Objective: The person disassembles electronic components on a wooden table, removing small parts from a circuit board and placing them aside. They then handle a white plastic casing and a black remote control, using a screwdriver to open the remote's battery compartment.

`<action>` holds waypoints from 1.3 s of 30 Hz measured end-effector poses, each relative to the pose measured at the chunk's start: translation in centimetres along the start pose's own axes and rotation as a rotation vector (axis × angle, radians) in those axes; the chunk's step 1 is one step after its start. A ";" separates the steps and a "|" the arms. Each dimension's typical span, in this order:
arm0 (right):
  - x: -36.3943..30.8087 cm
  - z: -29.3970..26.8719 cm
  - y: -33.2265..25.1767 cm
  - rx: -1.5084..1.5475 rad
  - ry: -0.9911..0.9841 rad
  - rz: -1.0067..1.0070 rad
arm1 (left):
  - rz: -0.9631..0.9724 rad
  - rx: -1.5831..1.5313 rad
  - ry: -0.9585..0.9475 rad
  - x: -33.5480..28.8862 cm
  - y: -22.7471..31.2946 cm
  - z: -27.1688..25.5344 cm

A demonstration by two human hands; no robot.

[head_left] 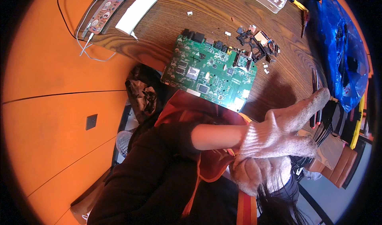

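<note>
My left hand (284, 129), in a pale knitted glove, reaches to the right across my lap with its fingers stretched out and spread. Bare forearm shows between the glove's ribbed cuff and a black sleeve. Just under that wrist is my right hand (258, 175), also gloved, its fingers curled close by the left cuff. What it grips, if anything, is hidden, and dark hair hangs across part of it. A green circuit board (213, 71) lies at the table's near edge, beyond my left forearm. It carries chips, metal shields and black connectors along its far side.
Small black and metal scraps (258, 44) lie beyond the board on the wooden table (171, 22). A white oblong device (137, 12) and a patterned phone-like device (109, 10) with cables sit far left. Right are a blue plastic bag (344, 53), red-handled pliers (315, 101) and a screwdriver (305, 20).
</note>
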State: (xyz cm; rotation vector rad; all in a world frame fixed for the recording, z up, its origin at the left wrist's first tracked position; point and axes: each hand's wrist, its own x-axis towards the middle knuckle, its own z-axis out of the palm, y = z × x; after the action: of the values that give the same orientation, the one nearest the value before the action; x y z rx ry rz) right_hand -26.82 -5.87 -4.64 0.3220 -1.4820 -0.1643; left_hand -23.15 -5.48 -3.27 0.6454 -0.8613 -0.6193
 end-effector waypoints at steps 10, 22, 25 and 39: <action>-2.5 3.3 2.5 -0.731 -0.806 0.194 | 0.068 0.535 0.133 -7.6 5.6 -2.4; 2.0 0.7 -1.3 -2.384 -0.552 2.005 | -0.528 0.730 0.379 -14.3 11.0 -9.3; 1.9 1.0 -0.4 -2.292 -0.550 2.085 | -0.359 1.353 0.084 -14.5 10.5 -10.6; 5.5 -2.2 -6.3 -1.690 1.163 1.148 | -0.680 0.473 0.727 -17.1 9.5 -11.3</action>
State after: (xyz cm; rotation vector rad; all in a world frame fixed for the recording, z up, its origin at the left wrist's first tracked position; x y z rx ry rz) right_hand -23.61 -13.23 -1.48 -1.5327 0.1226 -0.1809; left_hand -20.20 15.79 -10.18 1.5114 -0.0681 -0.7093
